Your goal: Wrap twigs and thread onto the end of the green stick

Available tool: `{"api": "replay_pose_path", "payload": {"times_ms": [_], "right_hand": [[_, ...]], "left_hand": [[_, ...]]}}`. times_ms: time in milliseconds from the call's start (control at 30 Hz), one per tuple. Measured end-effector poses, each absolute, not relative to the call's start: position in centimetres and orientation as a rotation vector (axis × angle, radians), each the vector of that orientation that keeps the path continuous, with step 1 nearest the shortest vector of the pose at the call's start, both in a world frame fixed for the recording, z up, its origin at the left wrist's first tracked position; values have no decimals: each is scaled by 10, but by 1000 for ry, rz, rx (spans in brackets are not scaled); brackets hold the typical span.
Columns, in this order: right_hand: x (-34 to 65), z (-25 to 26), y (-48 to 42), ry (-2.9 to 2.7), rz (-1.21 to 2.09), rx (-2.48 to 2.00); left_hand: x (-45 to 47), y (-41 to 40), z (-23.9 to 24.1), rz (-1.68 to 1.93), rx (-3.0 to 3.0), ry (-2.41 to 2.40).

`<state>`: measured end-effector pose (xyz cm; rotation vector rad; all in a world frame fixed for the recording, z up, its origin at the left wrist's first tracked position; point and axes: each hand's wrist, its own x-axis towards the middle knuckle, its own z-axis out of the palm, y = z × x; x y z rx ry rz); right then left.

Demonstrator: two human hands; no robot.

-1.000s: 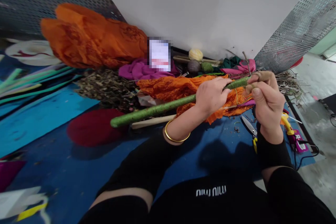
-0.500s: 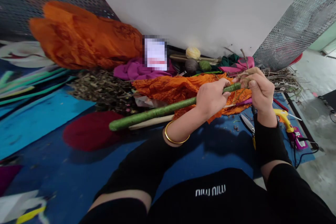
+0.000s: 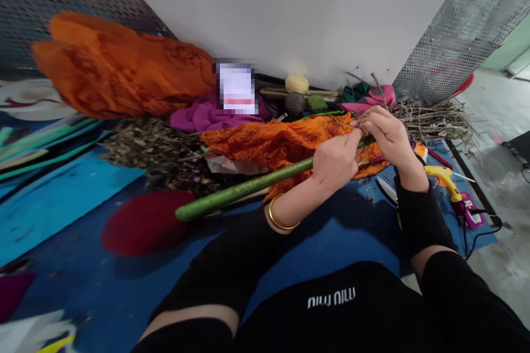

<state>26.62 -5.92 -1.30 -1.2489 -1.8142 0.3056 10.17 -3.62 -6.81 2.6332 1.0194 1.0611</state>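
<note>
A long stick wrapped in green [image 3: 248, 187] slants from lower left up to the right across my lap. My left hand [image 3: 336, 161], with a gold bangle on its wrist, is wrapped round the stick near its upper end. My right hand [image 3: 383, 133] is closed on the stick's bare tip, pinching thin strands or twigs there that I cannot make out. Both hands hover over a crumpled orange cloth [image 3: 281, 140] on the blue mat [image 3: 323, 237].
Scissors [image 3: 387, 190] and a yellow glue gun [image 3: 447, 179] lie right of my hands. A heap of dry twigs [image 3: 430, 118] is behind them. Yarn balls [image 3: 297, 84], magenta cloth [image 3: 199, 117], a big orange cloth [image 3: 120, 69], dried leaves [image 3: 157, 146] and a red disc [image 3: 143, 222] lie around.
My right hand has moved left and closer to the left hand at the stick's tip. The stick's lower end has dropped a little, and the view has shifted slightly.
</note>
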Motion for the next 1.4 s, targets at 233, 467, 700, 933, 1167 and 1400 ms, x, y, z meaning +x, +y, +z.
{"api": "replay_pose_path", "payload": {"times_ms": [233, 467, 700, 933, 1167, 1400], "right_hand": [[273, -7, -64, -1591, 436, -1149], [343, 13, -81, -1027, 706, -1171], [336, -21, -50, -1075, 404, -1775], [318, -16, -63, -1551, -212, -2051], [302, -29, -97, -1201, -163, -1450], [296, -51, -129, -816, -200, -1283]], "left_hand": [[97, -35, -61, 1054, 2561, 982], [82, -30, -29, 991, 2325, 979], [62, -29, -8, 1017, 2172, 899], [59, -22, 5, 1104, 2098, 770], [44, -41, 18, 1160, 2044, 647], [30, -56, 23, 1126, 2104, 535]]}}
